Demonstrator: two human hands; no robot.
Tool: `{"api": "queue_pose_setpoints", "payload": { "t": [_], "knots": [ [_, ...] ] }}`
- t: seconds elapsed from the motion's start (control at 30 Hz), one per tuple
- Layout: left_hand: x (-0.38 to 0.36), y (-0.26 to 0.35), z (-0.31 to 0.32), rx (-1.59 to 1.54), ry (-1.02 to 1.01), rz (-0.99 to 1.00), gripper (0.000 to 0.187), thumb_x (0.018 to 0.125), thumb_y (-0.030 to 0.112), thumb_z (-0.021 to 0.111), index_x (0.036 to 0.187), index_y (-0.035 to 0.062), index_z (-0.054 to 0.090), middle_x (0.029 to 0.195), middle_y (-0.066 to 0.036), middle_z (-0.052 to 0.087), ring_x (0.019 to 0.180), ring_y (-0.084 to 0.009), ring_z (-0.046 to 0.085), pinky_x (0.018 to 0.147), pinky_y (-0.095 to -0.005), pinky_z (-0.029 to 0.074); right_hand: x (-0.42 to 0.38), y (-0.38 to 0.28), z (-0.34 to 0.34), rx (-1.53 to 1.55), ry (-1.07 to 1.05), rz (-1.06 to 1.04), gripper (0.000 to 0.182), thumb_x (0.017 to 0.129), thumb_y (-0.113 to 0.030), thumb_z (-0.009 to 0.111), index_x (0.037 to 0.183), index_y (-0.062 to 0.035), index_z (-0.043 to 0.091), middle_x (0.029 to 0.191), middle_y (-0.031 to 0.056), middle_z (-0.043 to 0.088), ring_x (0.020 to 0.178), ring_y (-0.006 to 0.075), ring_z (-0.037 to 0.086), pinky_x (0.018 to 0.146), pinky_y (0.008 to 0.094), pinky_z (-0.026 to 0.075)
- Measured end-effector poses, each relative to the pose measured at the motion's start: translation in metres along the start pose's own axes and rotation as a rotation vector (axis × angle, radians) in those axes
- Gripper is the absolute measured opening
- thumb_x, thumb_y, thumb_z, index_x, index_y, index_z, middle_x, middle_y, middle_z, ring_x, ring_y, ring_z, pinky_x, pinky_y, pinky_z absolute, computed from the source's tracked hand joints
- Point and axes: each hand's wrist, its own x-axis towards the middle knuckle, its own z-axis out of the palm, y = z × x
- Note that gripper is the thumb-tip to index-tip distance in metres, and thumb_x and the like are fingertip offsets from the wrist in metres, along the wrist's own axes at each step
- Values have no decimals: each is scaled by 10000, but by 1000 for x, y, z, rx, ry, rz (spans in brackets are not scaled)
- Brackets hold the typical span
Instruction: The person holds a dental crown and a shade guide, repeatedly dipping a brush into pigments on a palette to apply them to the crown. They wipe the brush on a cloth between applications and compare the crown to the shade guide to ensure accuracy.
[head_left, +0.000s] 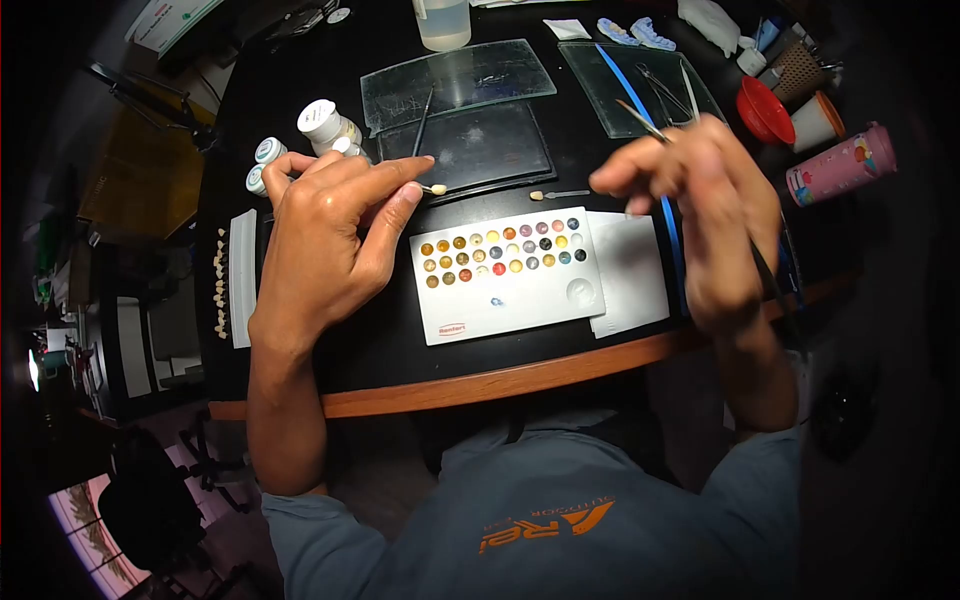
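Observation:
My left hand (335, 215) is closed, thumb and index finger pinching a thin holder with a small tooth-coloured crown (438, 190) at its end, over the near edge of the dark slab. On the right, my right hand (725, 210) is raised and slightly blurred, its fingers round a thin brush (648, 127) whose tip points up and left. Between and below the hands lies a white palette (460, 313) with rows of coloured stains in small round wells and a blue smear. A tooth shade tab (538, 196) rests just beyond the palette.
Behind stand glass slabs (455, 85), a slim brush (424, 120), white jars (322, 122) and a bottle of liquid (443, 25). At right are tweezers (690, 90), blue dental models (635, 33), a red bowl (765, 108) and a pink tumbler (842, 165). The wooden table edge (480, 385) runs in front.

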Motion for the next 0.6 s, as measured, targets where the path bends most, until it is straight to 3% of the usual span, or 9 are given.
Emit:
{"api": "queue_pose_setpoints", "payload": {
  "t": [0.03,0.1,0.13,0.17,0.23,0.43,0.53,0.6],
  "knots": [
    [0,0,0,-1,-6,-5,231,1024,161,685,1193,101,831,655,21,562,685,-138,514,956,-383,314,16,14,3,-29,56,66,474,1136,-337,474,885,13,673,845,134,733,762,159,632,704,321,497],
    [0,1,0,1,-15,-13,236,1020,161,683,1193,95,830,655,18,564,682,-138,510,960,-388,312,34,48,-13,-324,-149,144,468,1133,-324,522,860,15,695,729,106,692,634,166,601,622,352,487],
    [2,0,-1,6,-10,-15,238,1019,162,683,1193,92,830,654,19,562,681,-139,511,961,-389,311,39,55,-15,-382,-231,81,414,1094,-282,617,810,13,671,656,101,651,568,188,596,583,372,485],
    [1,0,-1,9,-14,-21,239,1018,163,683,1192,90,829,653,19,560,680,-140,511,963,-390,311,47,48,-21,-509,-401,173,273,1000,-157,723,794,10,657,677,112,675,618,213,667,625,363,523],
    [1,-2,0,10,-23,-22,242,1018,162,679,1192,86,829,652,17,558,677,-142,509,964,-391,311,42,68,-18,-379,-419,48,281,923,-58,802,742,-36,587,774,124,733,740,165,731,653,293,561],
    [3,2,-3,45,-63,-32,243,1013,150,677,1190,85,831,650,7,556,676,-148,512,967,-386,311,33,86,-13,-350,-349,-26,338,786,69,822,708,-53,516,796,144,750,794,202,780,686,315,599],
    [4,4,-2,53,-71,-28,242,1009,145,682,1190,85,831,650,6,555,677,-150,513,963,-382,313,32,83,-12,-335,-309,19,180,741,107,691,689,-6,560,671,123,691,727,232,774,714,354,609],
    [3,4,-1,53,-71,-29,241,1007,144,685,1190,85,831,650,5,556,677,-150,513,960,-380,315,30,82,-10,-343,-298,38,178,738,105,685,686,-8,559,658,116,682,710,219,764,700,347,602]
  ]
}}
